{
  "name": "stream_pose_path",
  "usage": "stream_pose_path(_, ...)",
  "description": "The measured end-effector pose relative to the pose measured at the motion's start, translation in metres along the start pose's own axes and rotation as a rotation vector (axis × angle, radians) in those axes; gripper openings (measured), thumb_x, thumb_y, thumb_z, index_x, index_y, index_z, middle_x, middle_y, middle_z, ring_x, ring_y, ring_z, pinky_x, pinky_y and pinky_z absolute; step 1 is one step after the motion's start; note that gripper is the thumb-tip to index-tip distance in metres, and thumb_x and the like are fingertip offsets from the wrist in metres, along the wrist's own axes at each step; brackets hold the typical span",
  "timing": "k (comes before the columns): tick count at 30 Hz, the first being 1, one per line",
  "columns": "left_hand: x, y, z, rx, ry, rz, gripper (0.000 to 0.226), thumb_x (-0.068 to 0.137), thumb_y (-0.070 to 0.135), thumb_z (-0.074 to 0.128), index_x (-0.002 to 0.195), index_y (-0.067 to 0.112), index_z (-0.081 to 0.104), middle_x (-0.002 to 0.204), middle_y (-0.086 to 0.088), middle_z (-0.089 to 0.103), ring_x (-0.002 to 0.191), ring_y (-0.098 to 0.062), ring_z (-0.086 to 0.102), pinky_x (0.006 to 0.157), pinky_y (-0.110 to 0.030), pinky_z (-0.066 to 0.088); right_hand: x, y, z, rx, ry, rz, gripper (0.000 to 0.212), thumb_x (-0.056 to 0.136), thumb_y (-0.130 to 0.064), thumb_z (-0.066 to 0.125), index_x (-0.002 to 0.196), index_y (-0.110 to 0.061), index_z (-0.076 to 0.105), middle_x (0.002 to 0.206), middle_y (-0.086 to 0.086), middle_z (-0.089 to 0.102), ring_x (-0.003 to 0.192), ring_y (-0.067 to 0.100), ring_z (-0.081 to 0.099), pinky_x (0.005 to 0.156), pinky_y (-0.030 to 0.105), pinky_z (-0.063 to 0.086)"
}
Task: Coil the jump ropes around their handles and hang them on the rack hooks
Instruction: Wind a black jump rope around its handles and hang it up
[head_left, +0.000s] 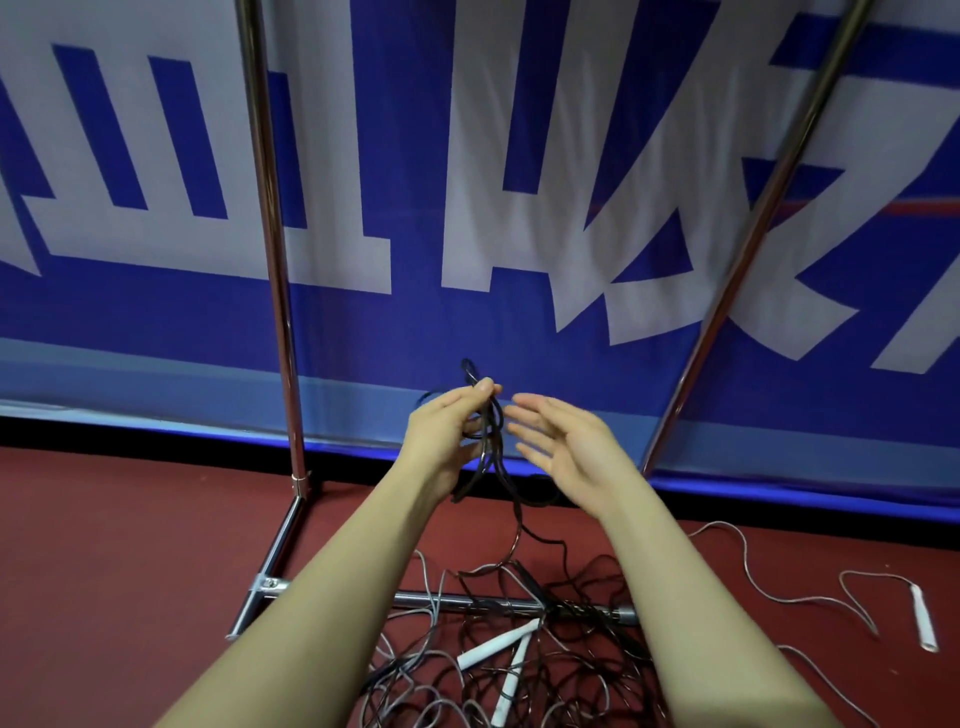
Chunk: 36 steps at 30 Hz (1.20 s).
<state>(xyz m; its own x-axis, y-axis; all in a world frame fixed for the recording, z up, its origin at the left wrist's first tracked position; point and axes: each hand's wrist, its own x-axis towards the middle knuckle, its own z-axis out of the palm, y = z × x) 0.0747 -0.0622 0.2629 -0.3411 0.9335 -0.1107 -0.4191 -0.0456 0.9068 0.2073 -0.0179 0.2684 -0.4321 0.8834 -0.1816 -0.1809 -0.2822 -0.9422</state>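
Two bare forearms reach forward from the bottom of the view, over a tangle of ropes (519, 660) lying on the red floor (104, 545). White handles (491, 647) lie in the middle of that heap, and one more white handle (925, 621) lies well apart near the floor's right side, on a pale rope.

Above the heap the left hand (441, 441) pinches a bunch of black rope (488, 441) between thumb and fingers (480, 387), with a small loop standing up past the fingertips. From there the rope hangs down into the tangle. The right hand (566, 447) is just beside it, palm turned toward the rope, fingers spread and relaxed, holding nothing.

Behind stand the metal poles of the rack (283, 332), its bottom bar crossing the floor under the ropes, and a blue and white banner (519, 156). No hooks are in view.

My reading is that one black rope is being gathered into loops, the coiling only begun, since most of it is on the floor. Whether a handle is in the left hand cannot be told. Next, the right hand probably needs to catch the hanging length, pull it free of the other ropes and lay another loop into the left hand's grasp.
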Motion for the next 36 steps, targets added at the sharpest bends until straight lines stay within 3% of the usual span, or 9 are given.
stream_pose_path(7,0.009,0.000,-0.011,0.081,-0.005,-0.035,0.021,0.085,0.038,0.068,0.094,0.021,0.077,0.106,-0.003,0.073,0.111,-0.019,0.058,0.088,-0.032,0.042,0.000,0.007,0.011,-0.240,-0.028,-0.046,0.022,0.098,-0.033,0.049,0.097,-0.025,0.069,0.092,-0.011,0.070,0.080,0.008,0.049,0.067,0.023,0.031)
stream_pose_path(11,0.011,0.000,-0.012,0.107,0.000,0.035,0.013,0.087,0.026,0.067,0.087,0.018,0.077,0.083,0.006,0.073,0.088,-0.011,0.063,0.077,-0.023,0.041,0.002,0.007,0.018,-0.257,-0.031,-0.056,0.018,0.095,-0.031,0.056,0.086,-0.022,0.069,0.082,-0.009,0.061,0.072,0.006,0.045,0.070,0.022,0.033)
stream_pose_path(14,0.015,0.001,-0.013,0.131,-0.051,0.086,0.013,0.085,0.026,0.071,0.078,0.020,0.080,0.093,-0.002,0.074,0.100,-0.021,0.063,0.084,-0.028,0.044,0.003,0.008,0.015,-0.180,-0.090,-0.109,0.013,0.094,-0.013,0.055,0.086,-0.014,0.066,0.086,-0.001,0.065,0.085,0.013,0.055,0.081,0.025,0.038)
stream_pose_path(16,0.016,0.004,-0.012,0.089,-0.111,0.059,0.010,0.080,0.024,0.074,0.077,0.016,0.080,0.091,-0.004,0.074,0.099,-0.026,0.062,0.090,-0.036,0.042,0.000,0.005,0.012,-0.118,-0.155,-0.127,0.014,0.094,-0.005,0.054,0.087,-0.009,0.065,0.080,0.001,0.067,0.076,0.012,0.062,0.077,0.023,0.046)
stream_pose_path(19,0.018,0.006,-0.012,0.047,-0.116,0.046,0.014,0.089,0.013,0.064,0.084,0.008,0.076,0.079,0.000,0.073,0.079,-0.012,0.062,0.076,-0.025,0.040,-0.005,0.003,0.008,-0.206,-0.127,-0.201,0.010,0.091,-0.001,0.058,0.090,-0.007,0.066,0.075,0.001,0.068,0.069,0.011,0.065,0.075,0.023,0.052)
stream_pose_path(24,0.015,0.010,-0.008,-0.045,-0.162,0.003,0.014,0.094,0.008,0.056,0.088,0.005,0.068,0.081,0.000,0.073,0.075,-0.009,0.067,0.074,-0.022,0.043,-0.007,0.002,0.000,-0.250,-0.030,-0.204,0.009,0.087,-0.003,0.064,0.082,-0.010,0.067,0.065,-0.004,0.065,0.064,0.013,0.061,0.071,0.025,0.045)
stream_pose_path(28,0.007,0.023,-0.005,-0.119,-0.209,-0.074,0.017,0.094,0.017,0.057,0.089,0.006,0.069,0.090,-0.004,0.073,0.085,-0.012,0.070,0.087,-0.025,0.051,-0.008,0.003,-0.004,-0.105,-0.047,-0.179,0.013,0.089,-0.002,0.059,0.081,-0.010,0.064,0.061,-0.004,0.058,0.059,0.010,0.050,0.065,0.022,0.041)
stream_pose_path(33,0.005,0.035,-0.006,-0.402,-0.166,-0.075,0.023,0.100,0.019,0.048,0.083,0.007,0.059,0.085,-0.010,0.074,0.078,-0.019,0.073,0.072,-0.031,0.060,-0.011,0.004,-0.011,0.091,0.044,-0.252,0.012,0.092,-0.004,0.055,0.093,-0.005,0.067,0.076,0.004,0.073,0.073,0.013,0.070,0.071,0.020,0.054)
stream_pose_path(36,0.007,0.043,-0.012,-0.485,-0.136,-0.056,0.025,0.102,0.020,0.044,0.084,0.008,0.056,0.087,-0.014,0.074,0.078,-0.023,0.074,0.066,-0.032,0.060,-0.013,0.001,-0.019,0.337,0.060,-0.263,0.013,0.093,-0.006,0.051,0.097,-0.006,0.063,0.065,0.000,0.065,0.062,0.010,0.063,0.068,0.022,0.056)
